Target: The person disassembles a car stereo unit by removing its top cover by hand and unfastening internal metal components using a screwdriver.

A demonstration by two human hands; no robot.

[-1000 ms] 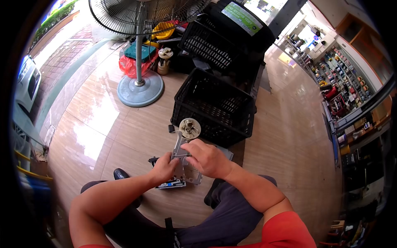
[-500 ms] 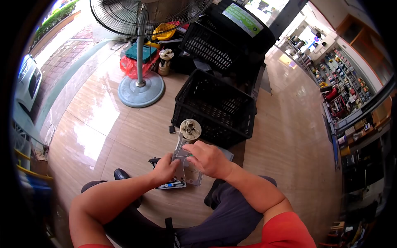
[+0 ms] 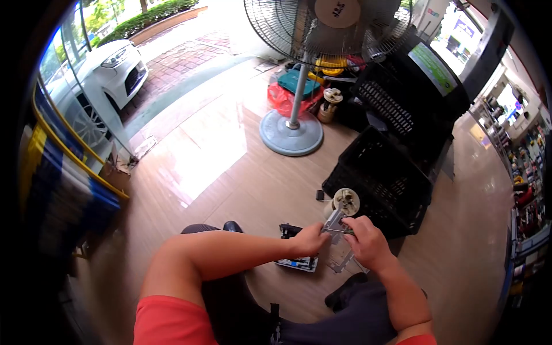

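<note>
My left hand (image 3: pixel 310 240) is closed on the edge of a thin grey sheet-metal frame (image 3: pixel 344 263), which has cut-outs along it. My right hand (image 3: pixel 370 242) grips a small screwdriver (image 3: pixel 337 230) with what looks like a green handle; most of the handle is hidden by the fingers. Its slim shaft points left at the frame, close to my left thumb. Whether the tip touches a screw is too small to tell. On the floor, below and left of my hands, lies a flat device (image 3: pixel 298 263) with blue and white parts, beside a black part (image 3: pixel 289 230).
Just beyond the frame stands a cream round-topped pump-like unit (image 3: pixel 346 201). Behind it is a black plastic crate (image 3: pixel 376 178). A fan's round base (image 3: pixel 291 133) stands farther off, near a red bag (image 3: pixel 287 100). Yellow rails (image 3: pixel 86 172) are at the left.
The view has swung left, so everything sits farther right in the picture, and a white car shows more. Both hands keep their hold on frame and screwdriver.
</note>
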